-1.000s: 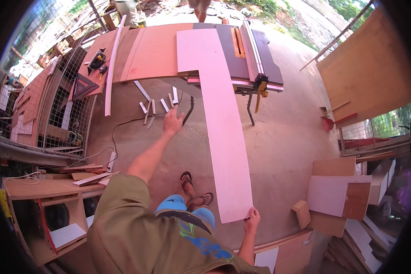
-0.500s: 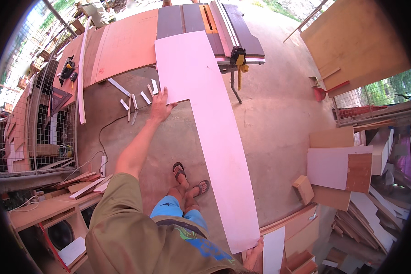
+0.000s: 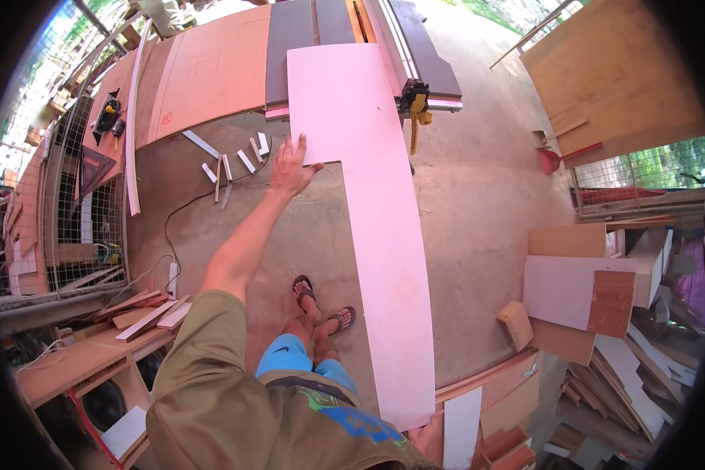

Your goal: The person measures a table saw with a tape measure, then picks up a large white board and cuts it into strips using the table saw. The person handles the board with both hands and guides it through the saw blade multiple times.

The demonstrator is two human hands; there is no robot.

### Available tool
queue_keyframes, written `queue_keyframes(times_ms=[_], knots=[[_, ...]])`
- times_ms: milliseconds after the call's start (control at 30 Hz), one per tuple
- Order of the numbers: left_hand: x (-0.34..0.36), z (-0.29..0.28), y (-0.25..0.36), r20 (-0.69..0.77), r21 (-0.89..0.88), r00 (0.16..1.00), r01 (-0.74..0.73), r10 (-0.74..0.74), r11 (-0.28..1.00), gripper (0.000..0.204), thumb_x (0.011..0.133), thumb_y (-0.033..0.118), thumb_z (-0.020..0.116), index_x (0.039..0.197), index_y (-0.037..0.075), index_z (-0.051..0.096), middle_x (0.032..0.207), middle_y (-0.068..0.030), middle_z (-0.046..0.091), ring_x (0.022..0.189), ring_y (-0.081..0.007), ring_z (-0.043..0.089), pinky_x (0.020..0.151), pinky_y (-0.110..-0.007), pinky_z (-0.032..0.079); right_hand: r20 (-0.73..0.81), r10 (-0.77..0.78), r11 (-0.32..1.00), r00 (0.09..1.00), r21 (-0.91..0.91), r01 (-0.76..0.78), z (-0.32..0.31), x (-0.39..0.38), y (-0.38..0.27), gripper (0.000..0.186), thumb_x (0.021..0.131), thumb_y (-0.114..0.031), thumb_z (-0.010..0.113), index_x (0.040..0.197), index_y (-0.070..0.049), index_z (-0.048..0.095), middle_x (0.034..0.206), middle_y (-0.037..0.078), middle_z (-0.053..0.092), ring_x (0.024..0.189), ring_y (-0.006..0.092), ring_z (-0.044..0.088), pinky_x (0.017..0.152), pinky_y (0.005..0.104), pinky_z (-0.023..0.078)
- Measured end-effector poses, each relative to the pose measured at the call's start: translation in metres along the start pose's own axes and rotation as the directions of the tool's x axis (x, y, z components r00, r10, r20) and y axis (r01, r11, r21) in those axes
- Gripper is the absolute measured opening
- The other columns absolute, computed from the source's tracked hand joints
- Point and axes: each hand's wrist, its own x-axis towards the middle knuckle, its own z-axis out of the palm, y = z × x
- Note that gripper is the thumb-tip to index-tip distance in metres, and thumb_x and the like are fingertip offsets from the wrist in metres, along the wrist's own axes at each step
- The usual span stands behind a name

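Note:
A long L-shaped board (image 3: 388, 235), white with a pinkish cast, stretches from beside my body to the table saw. Its wide far end lies over the dark saw table (image 3: 290, 78), close to the long fence (image 3: 395, 43). My left hand (image 3: 292, 166) grips the board's left edge at the notch corner, fingers along the side and thumb by the notch edge. At the narrow near end, my right hand (image 3: 426, 435) holds the corner; part of that hand is hidden. A yellow-and-black fence clamp (image 3: 417, 102) sits at the fence's near end.
A wooden worktop (image 3: 211, 74) adjoins the saw on the left, with a power tool (image 3: 108, 116) and a triangular square (image 3: 94, 171) beyond. Offcuts (image 3: 231, 160) and a cable (image 3: 168, 227) lie on the floor. Stacked panels (image 3: 560, 290) and a wooden block (image 3: 515, 325) stand at right.
The board's far end has shifted right and slightly forward, nearer the fence, while its near end has swung left. Both my hands have moved along with it.

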Motion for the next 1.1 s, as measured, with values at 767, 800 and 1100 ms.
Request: queue_keyframes(times_ms=[767,800,1100], knots=[[0.055,-0.012,-0.004,0.081,0.023,0.991,0.101,-0.102,0.995,0.095,0.092,0.062,0.068,0.164,0.011,0.034,0.161,-0.0321,0.035,0.152,-0.0432,0.033,0.121,-0.054,0.031,-0.023,-0.058,0.969,0.998,-0.243,0.051,0.105,-0.005,-0.022,0.087,0.105,-0.071,0.035,0.159,-0.003,0.036,0.165,0.016,0.038,0.151,0.0373,0.037,0.125,0.0552,0.031],[0.057,-0.013,-0.004,0.081,0.033,0.991,0.104,-0.106,0.994,0.095,0.092,0.062,0.068,0.164,0.011,0.034,0.161,-0.0322,0.035,0.152,-0.0431,0.033,0.121,-0.054,0.031,-0.028,-0.035,0.975,0.999,-0.221,0.028,0.107,-0.003,-0.022,0.087,0.105,-0.071,0.035,0.159,-0.003,0.036,0.165,0.016,0.038,0.151,0.0374,0.037,0.125,0.0551,0.031],[0.068,-0.009,-0.009,0.06,0.031,0.992,0.107,-0.109,0.994,0.093,0.092,0.062,0.068,0.163,0.011,0.035,0.162,-0.0325,0.035,0.154,-0.0421,0.03,0.123,-0.053,0.028,-0.117,-0.07,0.953,0.991,-0.3,0.032,0.121,0.004,-0.027,0.08,0.106,-0.068,0.04,0.154,-0.004,0.044,0.156,0.017,0.05,0.137,0.035,0.051,0.117,0.0513,0.042]])
